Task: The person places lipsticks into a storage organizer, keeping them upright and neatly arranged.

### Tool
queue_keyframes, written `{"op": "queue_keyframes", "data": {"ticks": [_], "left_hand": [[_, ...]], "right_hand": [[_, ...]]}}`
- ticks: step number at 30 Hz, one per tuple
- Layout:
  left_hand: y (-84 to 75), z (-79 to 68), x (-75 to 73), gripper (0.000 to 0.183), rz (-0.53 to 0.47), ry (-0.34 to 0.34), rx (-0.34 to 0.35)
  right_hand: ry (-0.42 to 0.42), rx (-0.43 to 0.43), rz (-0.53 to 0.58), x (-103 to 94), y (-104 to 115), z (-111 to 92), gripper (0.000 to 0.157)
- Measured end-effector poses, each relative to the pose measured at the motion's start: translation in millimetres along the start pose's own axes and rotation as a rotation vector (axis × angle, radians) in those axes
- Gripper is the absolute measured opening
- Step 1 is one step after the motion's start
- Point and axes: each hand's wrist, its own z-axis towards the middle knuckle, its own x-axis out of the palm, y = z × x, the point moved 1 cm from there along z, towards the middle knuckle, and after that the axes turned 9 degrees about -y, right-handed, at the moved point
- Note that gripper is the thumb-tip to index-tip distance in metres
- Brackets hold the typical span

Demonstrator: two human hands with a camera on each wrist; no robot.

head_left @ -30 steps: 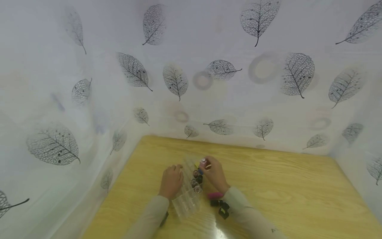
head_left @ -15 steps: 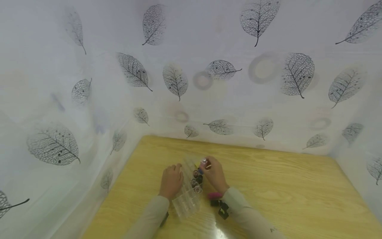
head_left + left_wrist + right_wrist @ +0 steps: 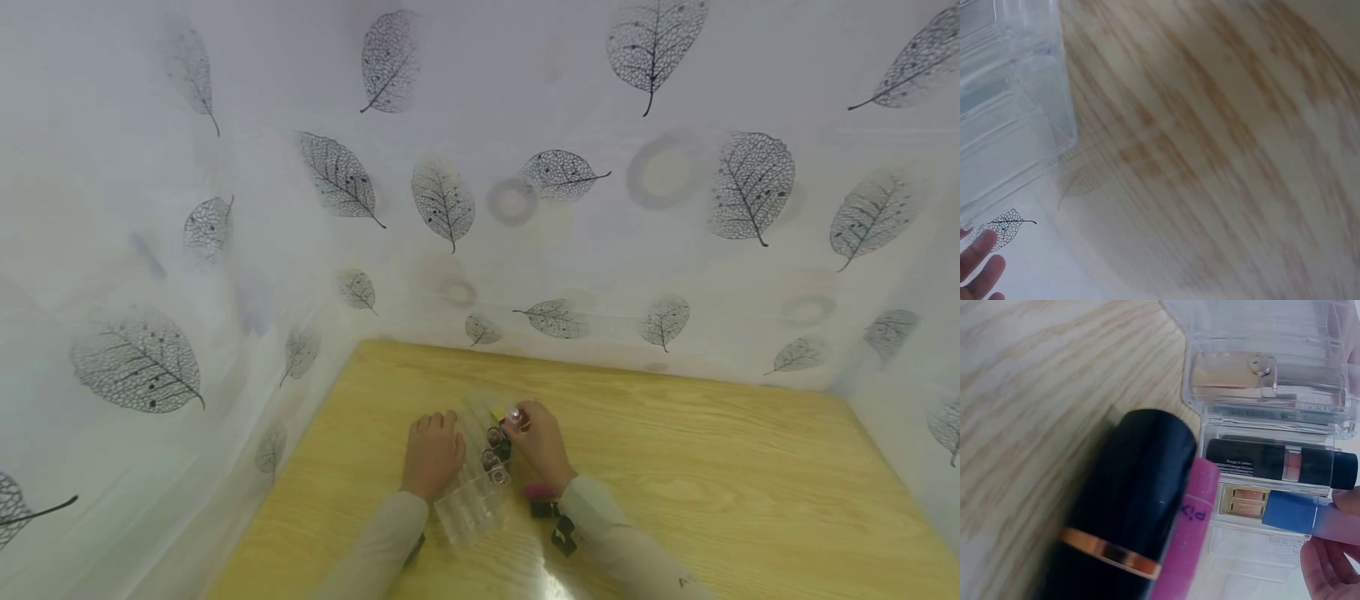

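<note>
My right hand (image 3: 542, 442) pinches the pink end of a blue-and-pink lipstick tube (image 3: 1297, 512). The tube's gold end lies within a compartment of the clear plastic organizer (image 3: 1260, 331). Beside it in the organizer are a black lipstick (image 3: 1247, 459) and a pale, clear-cased tube (image 3: 1232, 378). My left hand (image 3: 432, 458) rests along the left side of the organizer, its fingers loosely extended. In the left wrist view only a few fingertips (image 3: 985, 278) show, below the organizer's corner.
Loose on the wooden table (image 3: 712, 467), to the right of the organizer, lie a black tube with a copper band (image 3: 1129, 481) and a pink tube (image 3: 1191, 531). The organizer's near compartments (image 3: 468, 512) are see-through. A leaf-patterned curtain (image 3: 555, 250) stands behind the table.
My right hand has lowered slightly with the lipstick tube, and less of the tube's blue part shows above the organizer. The left hand stays almost in place.
</note>
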Motion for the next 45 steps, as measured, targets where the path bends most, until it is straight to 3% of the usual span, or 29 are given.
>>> {"op": "queue_keyframes", "data": {"ticks": [6,14,33,45], "left_hand": [[-1.1,-0.4,1.6,0.023,0.012,0.015,0.009],[-1.4,-1.8,4.6,0.022,0.003,-0.035,0.017],[-4.9,1.3,-4.2,0.025,-0.003,-0.018,0.001],[-0.1,-1.8,0.7,0.025,-0.018,-0.014,-0.016]], "right_hand": [[-0.022,-0.042,-0.088,-0.7,-2,-2,0.016],[0.008,-0.022,-0.133,-1.9,-5,-5,0.016],[0.101,0.015,-0.115,-13.1,-5,-4,0.021],[0.078,-0.066,-0.139,-51.3,5,-10,0.025]]}}
